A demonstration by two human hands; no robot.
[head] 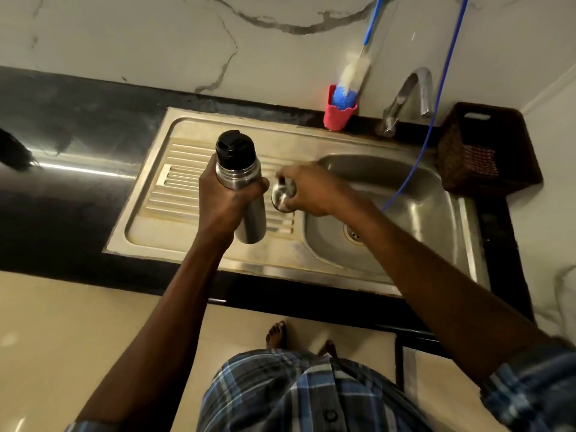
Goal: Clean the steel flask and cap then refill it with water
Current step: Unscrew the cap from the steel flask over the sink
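The left hand (225,201) grips the steel flask (241,188) around its upper body, fingers curled round the brushed cylinder, holding it upright over the ribbed drainboard (174,194) of the stainless sink (405,244). The flask's outer cap is off — a black plastic stopper (233,148) with a moulded top closes its neck, above a few shiny rings of thread.

Just to the right, the right hand (308,190) holds the steel cap (283,194), a small domed cup with a polished surface, its fingers curled over it at the edge between drainboard and basin. The cap and the flask are close but apart.

The basin is rounded and dull grey, with a round drain (353,233) at its bottom. At the far rim stands a pink cup (338,115) holding a bottle brush (349,85) with a blue sponge tip, pale bristles and a thin blue handle. Right of it a curved chrome tap (411,95) arches over the basin, and a thin blue hose (436,98) hangs down into it. A dark woven basket (486,148) sits at the far right on the black stone counter (62,126) — behind, white marble-veined wall.
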